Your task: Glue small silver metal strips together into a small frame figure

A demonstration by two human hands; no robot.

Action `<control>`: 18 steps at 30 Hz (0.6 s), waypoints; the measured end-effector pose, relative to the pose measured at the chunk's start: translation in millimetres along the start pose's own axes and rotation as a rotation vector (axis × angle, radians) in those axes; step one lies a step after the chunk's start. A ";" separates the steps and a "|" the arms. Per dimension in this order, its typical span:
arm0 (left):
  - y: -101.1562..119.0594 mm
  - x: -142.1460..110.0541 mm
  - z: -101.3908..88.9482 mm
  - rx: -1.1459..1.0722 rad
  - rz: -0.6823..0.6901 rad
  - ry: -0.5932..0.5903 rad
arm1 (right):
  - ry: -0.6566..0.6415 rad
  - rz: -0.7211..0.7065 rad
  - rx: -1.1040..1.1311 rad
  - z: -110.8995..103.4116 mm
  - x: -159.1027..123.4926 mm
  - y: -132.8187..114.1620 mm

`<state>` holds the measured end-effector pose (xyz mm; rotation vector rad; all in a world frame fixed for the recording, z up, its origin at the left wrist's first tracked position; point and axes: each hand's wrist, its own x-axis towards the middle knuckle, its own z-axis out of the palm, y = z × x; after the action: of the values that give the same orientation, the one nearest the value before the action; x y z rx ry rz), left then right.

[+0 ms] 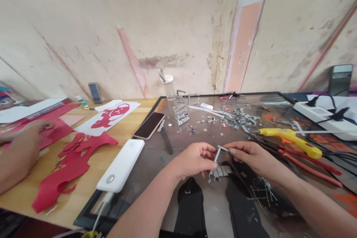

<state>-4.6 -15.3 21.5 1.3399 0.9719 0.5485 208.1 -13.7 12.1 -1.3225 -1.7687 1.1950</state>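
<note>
Left hand [199, 158] pinches grey strip [216, 156], slats [221, 171] just below its fingertips; right hand [248, 152] pinches thin stick [224, 149] at strip's top, likely steadying that corner. Glue gun [290, 137] right of both, probably for reach.

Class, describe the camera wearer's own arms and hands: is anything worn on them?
The left hand and right hand are gloveless, with no ring, watch or bracelet visible. The left forearm and right forearm are bare; no sleeve shows before the frame's edge.
</note>
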 end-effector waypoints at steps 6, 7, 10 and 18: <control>-1.0 3.3 -0.1 0.055 -0.015 0.032 | -0.011 -0.002 0.014 3.9 3.8 4.0; -0.6 3.4 -0.3 0.070 -0.020 0.038 | -0.013 -0.002 0.016 4.3 4.1 3.7; 0.7 3.0 -1.3 0.089 -0.036 0.045 | -0.019 -0.003 0.025 5.5 4.5 1.3; 1.3 3.9 -1.4 0.095 -0.066 0.079 | -0.024 -0.021 -0.009 9.2 1.9 -9.4</control>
<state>-3.5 -11.2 21.8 1.3735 1.1152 0.5133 195.9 -15.4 17.0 -1.2970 -1.8020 1.1974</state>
